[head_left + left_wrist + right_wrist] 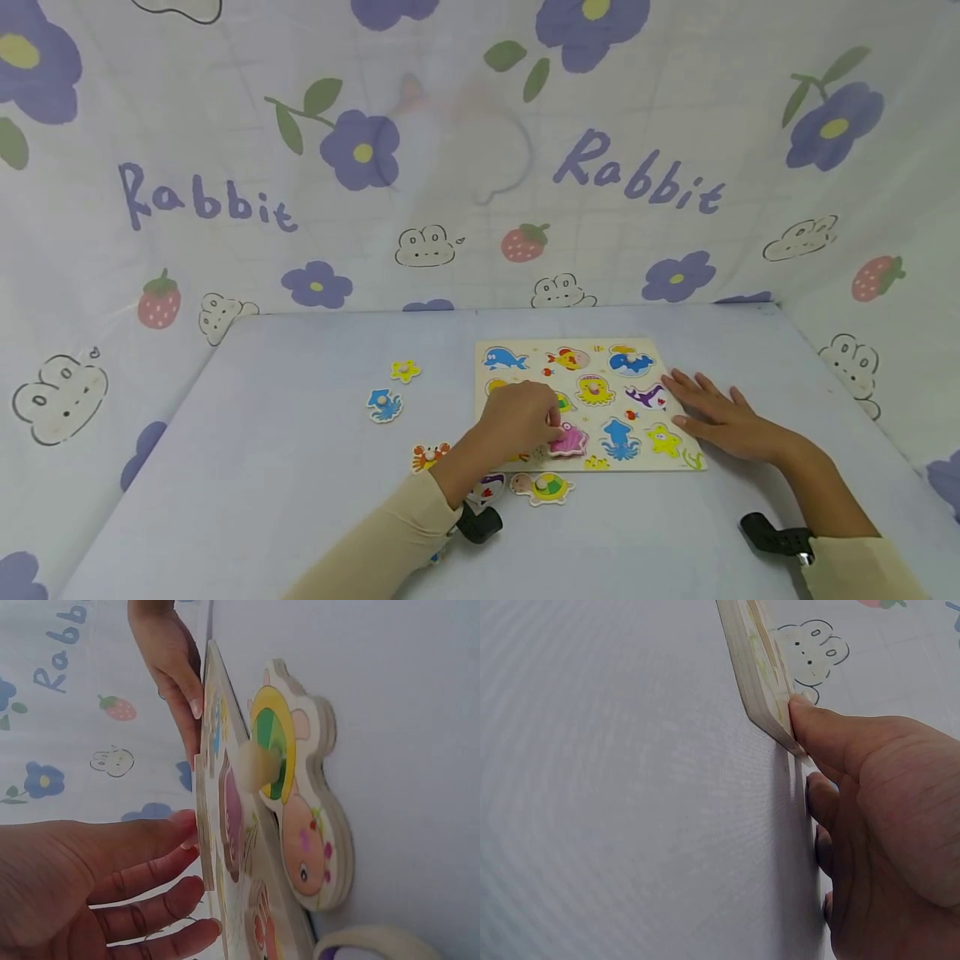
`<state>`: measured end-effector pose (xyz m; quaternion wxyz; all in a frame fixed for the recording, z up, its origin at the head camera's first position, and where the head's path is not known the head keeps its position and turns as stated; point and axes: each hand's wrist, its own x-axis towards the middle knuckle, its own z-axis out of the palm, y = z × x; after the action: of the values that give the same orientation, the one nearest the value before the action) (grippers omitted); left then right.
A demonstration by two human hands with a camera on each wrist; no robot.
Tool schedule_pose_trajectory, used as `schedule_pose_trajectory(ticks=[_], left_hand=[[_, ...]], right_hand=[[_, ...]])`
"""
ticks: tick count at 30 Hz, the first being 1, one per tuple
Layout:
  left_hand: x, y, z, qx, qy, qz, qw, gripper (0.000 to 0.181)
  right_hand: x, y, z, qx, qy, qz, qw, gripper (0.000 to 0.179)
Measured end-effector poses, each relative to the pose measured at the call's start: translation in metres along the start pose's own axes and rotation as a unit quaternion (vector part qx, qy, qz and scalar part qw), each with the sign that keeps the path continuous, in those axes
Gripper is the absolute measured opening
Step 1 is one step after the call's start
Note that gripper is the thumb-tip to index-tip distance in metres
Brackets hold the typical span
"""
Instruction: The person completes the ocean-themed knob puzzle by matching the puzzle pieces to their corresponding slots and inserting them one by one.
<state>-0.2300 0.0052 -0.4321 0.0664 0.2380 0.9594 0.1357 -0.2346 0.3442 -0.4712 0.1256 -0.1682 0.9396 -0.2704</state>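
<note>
My left hand (pixel 525 417) pinches a pink puzzle piece (pixel 567 442) by its knob between thumb and fingers, over the lower middle of the wooden puzzle board (pixel 592 464). In the left wrist view this piece (pixel 204 832) shows edge-on, close over a pink printed shape on the board. My right hand (pixel 738 425) rests at the board's right edge with its fingers spread. Seen from the right wrist, its thumb touches the board's corner (pixel 769 724) and the other fingers lie along the table. Sea animals are printed across the board; a blue whale piece (pixel 630 363) sits at its upper right.
A turtle piece (pixel 546 487) lies along the board's front edge, beside a purple piece (pixel 489 487) partly behind my left wrist. Left of the board are a crab piece (pixel 431 455), a blue squid piece (pixel 385 406) and a yellow starfish piece (pixel 405 371). A patterned curtain (pixel 465 192) hangs behind the table.
</note>
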Motion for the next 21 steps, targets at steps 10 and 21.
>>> schedule_pose_trajectory(ticks=[10, 21], left_hand=[[0.005, 0.01, 0.007, 0.024, -0.006, -0.018, 0.9995, 0.023], [0.005, 0.015, 0.006, 0.037, -0.015, -0.011, 0.9991, 0.022]], right_hand=[[0.0, 0.001, 0.001, 0.002, 0.001, -0.007, 1.0, 0.072], [0.0, 0.002, 0.001, -0.001, 0.002, -0.004, 1.0, 0.073]])
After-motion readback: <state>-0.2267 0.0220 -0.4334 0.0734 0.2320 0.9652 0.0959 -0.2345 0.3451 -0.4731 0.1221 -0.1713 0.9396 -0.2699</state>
